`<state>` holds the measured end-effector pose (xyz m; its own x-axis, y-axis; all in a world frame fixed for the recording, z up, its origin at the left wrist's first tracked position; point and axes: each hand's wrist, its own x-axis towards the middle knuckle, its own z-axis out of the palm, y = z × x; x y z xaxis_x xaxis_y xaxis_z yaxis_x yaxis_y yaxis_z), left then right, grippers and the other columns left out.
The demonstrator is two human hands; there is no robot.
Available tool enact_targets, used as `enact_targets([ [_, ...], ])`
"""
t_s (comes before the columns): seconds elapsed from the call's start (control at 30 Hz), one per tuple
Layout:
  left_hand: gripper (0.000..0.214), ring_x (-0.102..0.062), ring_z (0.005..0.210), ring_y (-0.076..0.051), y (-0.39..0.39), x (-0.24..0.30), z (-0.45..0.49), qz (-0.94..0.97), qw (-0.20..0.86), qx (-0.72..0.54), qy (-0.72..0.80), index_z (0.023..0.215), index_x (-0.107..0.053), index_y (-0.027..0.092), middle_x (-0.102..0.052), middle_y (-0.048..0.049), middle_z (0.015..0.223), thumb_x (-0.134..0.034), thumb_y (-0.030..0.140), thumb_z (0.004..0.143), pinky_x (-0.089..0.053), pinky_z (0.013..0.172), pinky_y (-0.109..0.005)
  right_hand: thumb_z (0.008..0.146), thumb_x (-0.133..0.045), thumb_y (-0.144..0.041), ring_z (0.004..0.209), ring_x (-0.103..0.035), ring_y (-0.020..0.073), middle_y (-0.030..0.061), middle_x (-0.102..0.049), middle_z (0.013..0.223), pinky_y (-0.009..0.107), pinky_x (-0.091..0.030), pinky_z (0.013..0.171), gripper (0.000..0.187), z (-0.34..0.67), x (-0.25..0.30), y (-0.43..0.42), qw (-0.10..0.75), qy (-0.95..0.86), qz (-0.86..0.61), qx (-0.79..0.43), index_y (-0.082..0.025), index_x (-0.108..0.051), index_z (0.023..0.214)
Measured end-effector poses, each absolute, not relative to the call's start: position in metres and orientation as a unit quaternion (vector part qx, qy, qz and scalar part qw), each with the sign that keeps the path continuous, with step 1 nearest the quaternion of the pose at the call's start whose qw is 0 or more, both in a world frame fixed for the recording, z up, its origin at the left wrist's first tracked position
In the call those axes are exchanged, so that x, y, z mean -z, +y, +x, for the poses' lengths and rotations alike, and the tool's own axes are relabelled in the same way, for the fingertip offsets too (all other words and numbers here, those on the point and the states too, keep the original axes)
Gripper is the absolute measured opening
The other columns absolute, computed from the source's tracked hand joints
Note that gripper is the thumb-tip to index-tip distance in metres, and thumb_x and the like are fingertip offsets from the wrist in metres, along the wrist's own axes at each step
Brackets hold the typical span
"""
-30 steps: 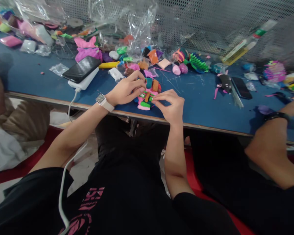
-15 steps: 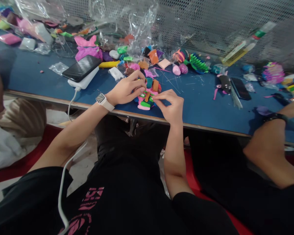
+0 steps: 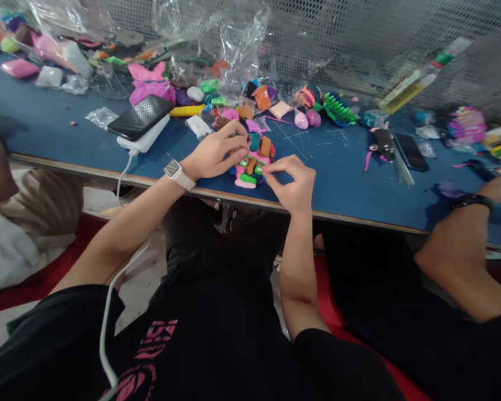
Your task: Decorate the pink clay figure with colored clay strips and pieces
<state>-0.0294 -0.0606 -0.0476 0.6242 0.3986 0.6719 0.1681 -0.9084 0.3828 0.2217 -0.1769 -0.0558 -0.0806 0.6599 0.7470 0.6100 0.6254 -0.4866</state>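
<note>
A colourful modelling-clay figure (image 3: pixel 254 160) with pink, green, orange and teal parts lies flat on the blue table near its front edge. My left hand (image 3: pixel 219 153), below a wrist with a white-strapped watch, rests on the figure's left side with its fingers curled against it. From the right, my right hand (image 3: pixel 294 181) pinches thumb and index finger together at the figure's right edge. Whatever sits between those fingertips is too small to make out. Beyond the figure lie wrapped lumps of clay, among them an orange one (image 3: pixel 261 97).
A black phone (image 3: pixel 141 118) lies on a white power bank (image 3: pixel 144 139) with a cable trailing over the edge. Clay packets and clear plastic wrap (image 3: pixel 244 50) line the back. A bottle (image 3: pixel 421 78) leans on the mesh panel. Other people's arms (image 3: pixel 455 250) flank me.
My right hand has drawn back slightly to the right from the figure, its fingertips still pinched. My left hand stays put. The person's arm at far left has lowered.
</note>
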Motion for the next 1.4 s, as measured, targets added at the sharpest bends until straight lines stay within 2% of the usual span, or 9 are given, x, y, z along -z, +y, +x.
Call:
enact_targets([
  [0.17,0.055,-0.078,0.117,-0.036,-0.0613,0.0471,-0.0288,0.890,0.148,-0.401,0.162,0.107,-0.080,0.026,-0.074,-0.0178,0.123,-0.047,0.070,0.115,-0.066,0.105,-0.061,0.103,-0.080,-0.027,0.090,-0.082,0.0259,0.0003,-0.089,0.092,0.048,-0.067,0.088,0.015,0.2210,0.0532,-0.1792,0.530,-0.739,-0.416,-0.016,-0.031,-0.082,0.090],
  [0.3,0.057,-0.078,0.114,-0.036,-0.0603,0.0476,-0.0289,0.887,0.149,-0.405,0.163,0.108,-0.080,0.027,-0.074,-0.0172,0.123,-0.047,0.072,0.115,-0.066,0.104,-0.061,0.105,-0.079,-0.025,0.099,-0.083,0.0272,0.0003,-0.090,0.102,0.051,-0.067,0.096,0.011,0.2213,0.0507,-0.1793,0.520,-0.760,-0.388,-0.035,-0.033,-0.083,0.098],
  [0.4,0.058,-0.078,0.115,-0.036,-0.0594,0.0482,-0.0291,0.888,0.145,-0.407,0.158,0.110,-0.080,0.027,-0.074,-0.0168,0.123,-0.047,0.074,0.114,-0.065,0.105,-0.061,0.107,-0.075,-0.026,0.103,-0.083,0.0284,-0.0001,-0.091,0.103,0.054,-0.067,0.100,0.014,0.2219,0.0503,-0.1782,0.503,-0.773,-0.384,-0.050,-0.034,-0.084,0.098],
  [0.5,0.059,-0.078,0.115,-0.035,-0.0589,0.0488,-0.0295,0.889,0.143,-0.405,0.159,0.110,-0.081,0.028,-0.074,-0.0170,0.124,-0.045,0.075,0.115,-0.065,0.104,-0.060,0.108,-0.073,-0.025,0.102,-0.083,0.0287,-0.0005,-0.091,0.100,0.055,-0.067,0.100,0.019,0.2220,0.0509,-0.1782,0.500,-0.776,-0.382,-0.048,-0.034,-0.084,0.096],
  [0.7,0.058,-0.078,0.115,-0.035,-0.0588,0.0493,-0.0303,0.891,0.139,-0.403,0.157,0.110,-0.082,0.027,-0.074,-0.0177,0.127,-0.047,0.072,0.116,-0.065,0.103,-0.058,0.107,-0.075,-0.022,0.100,-0.083,0.0273,0.0001,-0.091,0.102,0.052,-0.067,0.097,0.015,0.2218,0.0508,-0.1795,0.508,-0.776,-0.372,-0.040,-0.033,-0.085,0.101],
  [0.93,0.060,-0.077,0.120,-0.036,-0.0601,0.0482,-0.0303,0.882,0.121,-0.423,0.170,0.121,-0.079,0.026,-0.074,-0.0170,0.126,-0.041,0.073,0.117,-0.066,0.107,-0.059,0.108,-0.075,-0.026,0.098,-0.084,0.0278,0.0005,-0.091,0.100,0.052,-0.067,0.096,0.016,0.2224,0.0517,-0.1781,0.517,-0.761,-0.391,-0.034,-0.032,-0.084,0.096],
  [1.17,0.055,-0.078,0.120,-0.037,-0.0585,0.0505,-0.0305,0.897,0.112,-0.397,0.159,0.118,-0.084,0.026,-0.073,-0.0178,0.131,-0.059,0.074,0.111,-0.066,0.099,-0.055,0.107,-0.075,-0.023,0.097,-0.083,0.0277,0.0000,-0.090,0.098,0.052,-0.067,0.094,0.017,0.2220,0.0516,-0.1796,0.523,-0.758,-0.389,-0.021,-0.032,-0.084,0.096],
  [1.4,0.052,-0.076,0.128,-0.039,-0.0578,0.0525,-0.0299,0.898,0.125,-0.393,0.155,0.118,-0.083,0.027,-0.071,-0.0188,0.139,-0.067,0.075,0.107,-0.064,0.104,-0.057,0.108,-0.073,-0.019,0.100,-0.084,0.0282,-0.0001,-0.092,0.105,0.055,-0.068,0.096,0.020,0.2217,0.0518,-0.1802,0.510,-0.784,-0.355,-0.010,-0.032,-0.087,0.105],
])
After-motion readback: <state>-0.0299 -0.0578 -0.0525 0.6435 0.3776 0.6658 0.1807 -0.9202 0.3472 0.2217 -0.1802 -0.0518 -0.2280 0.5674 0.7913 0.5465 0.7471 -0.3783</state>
